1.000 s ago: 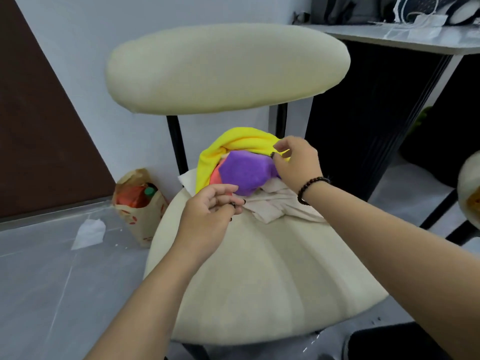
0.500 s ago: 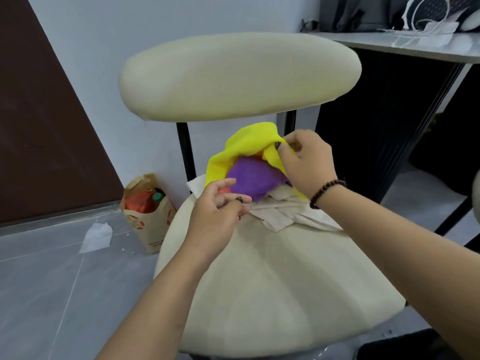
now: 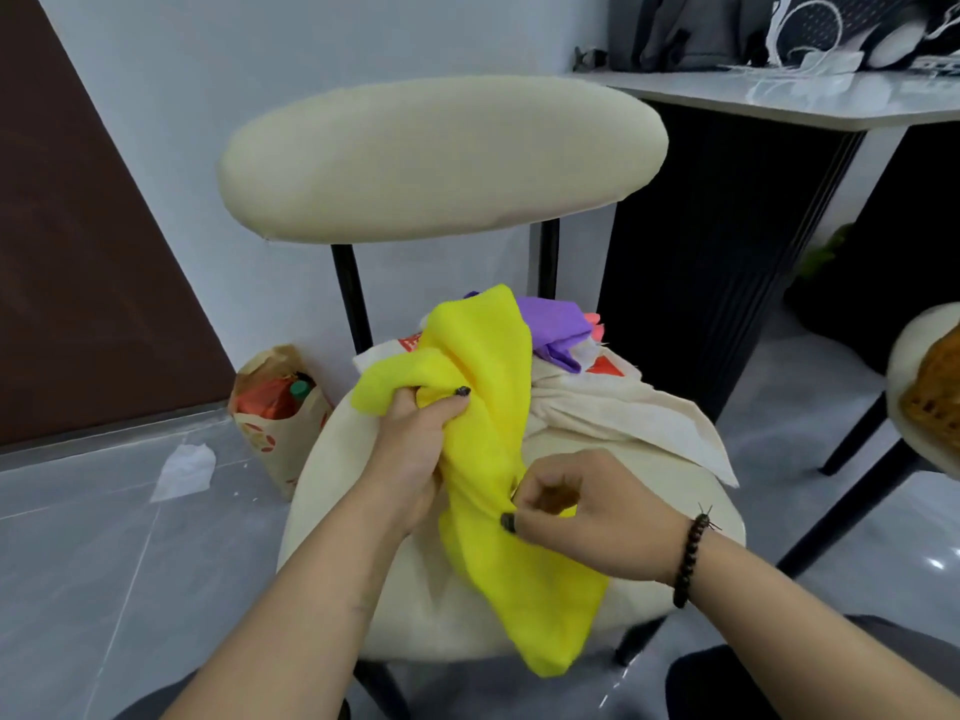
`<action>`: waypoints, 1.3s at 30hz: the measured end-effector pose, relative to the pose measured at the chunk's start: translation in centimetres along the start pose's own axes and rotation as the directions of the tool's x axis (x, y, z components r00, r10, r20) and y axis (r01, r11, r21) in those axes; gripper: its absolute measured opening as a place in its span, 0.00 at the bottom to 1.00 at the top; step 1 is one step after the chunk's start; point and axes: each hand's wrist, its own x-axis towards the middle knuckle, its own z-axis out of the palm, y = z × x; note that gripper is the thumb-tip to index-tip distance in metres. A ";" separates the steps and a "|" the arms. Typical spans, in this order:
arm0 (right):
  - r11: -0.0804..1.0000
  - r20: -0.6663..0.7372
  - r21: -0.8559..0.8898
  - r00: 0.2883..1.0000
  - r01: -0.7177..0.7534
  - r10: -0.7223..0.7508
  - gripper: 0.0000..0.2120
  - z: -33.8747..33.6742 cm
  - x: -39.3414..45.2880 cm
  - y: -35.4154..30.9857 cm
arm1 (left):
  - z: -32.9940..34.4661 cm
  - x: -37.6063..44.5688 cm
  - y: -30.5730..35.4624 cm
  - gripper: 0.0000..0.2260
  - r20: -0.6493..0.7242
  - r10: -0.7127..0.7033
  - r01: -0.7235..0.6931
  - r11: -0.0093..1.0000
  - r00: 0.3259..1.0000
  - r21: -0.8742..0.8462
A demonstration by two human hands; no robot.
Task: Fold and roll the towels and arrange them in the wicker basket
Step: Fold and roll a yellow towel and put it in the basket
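A cream padded chair (image 3: 519, 589) fills the middle of the view, its oval backrest (image 3: 441, 163) on two black posts at the far side. To the far right stands a grey table (image 3: 831, 101) with bags and cables on top. On the seat's far half lies a crumpled cream cloth bag (image 3: 623, 413) with red print, and a purple towel (image 3: 550, 319) and a bit of pink cloth (image 3: 595, 322) sit at its far edge. A yellow towel (image 3: 498, 459) stretches from that pile toward the near edge of the seat and hangs over it. The left hand (image 3: 415, 449) grips a bunch of the yellow towel at its left side, fingers curled into the fabric. The right hand (image 3: 576, 506), with a dark bead bracelet (image 3: 691, 558) on the wrist, pinches the towel's middle between thumb and fingers. On the floor to the left, a brown paper bag (image 3: 275, 413) holds a bottle, with a scrap of white paper (image 3: 184, 470) near it. At the right edge, part of a wicker basket (image 3: 935, 402) rests on a second cream seat (image 3: 914, 366).
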 end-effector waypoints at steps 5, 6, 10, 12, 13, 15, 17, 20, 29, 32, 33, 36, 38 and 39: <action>0.978 -0.421 0.190 0.892 -0.089 0.163 0.10 -2.9 -0.3 0.8 | 0.1 -2.7 0.5 0.20 0.302 -0.003 -0.014 0.998 0.953 0.054; 0.962 -0.463 0.249 0.858 -0.115 0.223 0.09 -3.4 -0.3 0.9 | 0.0 -3.2 0.4 0.23 0.373 -0.032 -0.005 0.995 0.927 0.097; 0.792 -0.294 0.546 0.824 -0.272 0.485 0.12 -3.9 -0.7 1.4 | -0.3 -4.8 -0.5 0.26 0.562 -0.151 0.034 0.976 0.813 0.214; 0.715 -0.148 0.619 0.847 -0.324 0.511 0.16 -3.7 -0.9 1.3 | -0.4 -5.3 -1.0 0.28 0.609 -0.181 0.041 0.971 0.772 0.237; 0.699 -0.093 0.630 0.861 -0.338 0.499 0.18 -3.6 -0.9 1.4 | -0.4 -5.5 -1.2 0.29 0.613 -0.188 0.049 0.970 0.767 0.237; 0.718 -0.022 0.594 0.885 -0.362 0.464 0.16 -3.3 -1.3 1.1 | -0.4 -5.8 -1.6 0.27 0.594 -0.178 0.067 0.977 0.784 0.204; 0.807 -0.062 0.488 0.909 -0.333 0.412 0.11 -3.3 -1.6 1.0 | -0.3 -5.8 -1.8 0.19 0.512 -0.138 0.077 0.987 0.848 0.139; 0.846 -0.170 0.472 0.916 -0.247 0.362 0.07 -3.4 -1.9 0.9 | -0.6 -5.6 -1.8 0.18 0.362 -0.041 0.040 0.999 0.931 0.009; 0.904 -0.081 0.396 0.975 -0.159 0.207 0.05 -3.7 -3.1 -0.1 | -2.3 -7.4 -0.6 0.33 0.362 -0.003 0.052 0.990 0.932 -0.128; 0.927 -0.061 0.349 0.984 -0.136 0.167 0.08 -4.3 -3.8 -0.2 | -3.3 -7.5 0.1 0.32 0.364 0.029 -0.007 0.998 0.931 -0.060; 0.937 -0.050 0.322 0.986 -0.134 0.159 0.11 -4.6 -3.9 -0.1 | -3.7 -7.4 0.5 0.31 0.352 0.039 -0.036 0.999 0.935 -0.015; 0.946 0.012 0.280 0.986 -0.163 0.167 0.22 -5.0 -4.4 0.1 | -5.1 -7.1 1.4 0.32 0.357 0.081 -0.150 0.974 0.931 0.170; 0.957 0.089 0.205 0.977 -0.207 0.192 0.25 -5.3 -4.8 0.1 | -5.5 -7.3 1.6 0.32 0.324 0.116 -0.214 0.934 0.939 0.287; 0.965 0.130 0.145 0.971 -0.218 0.200 0.24 -5.4 -5.1 0.0 | -5.6 -7.4 1.6 0.31 0.312 0.136 -0.238 0.919 0.940 0.315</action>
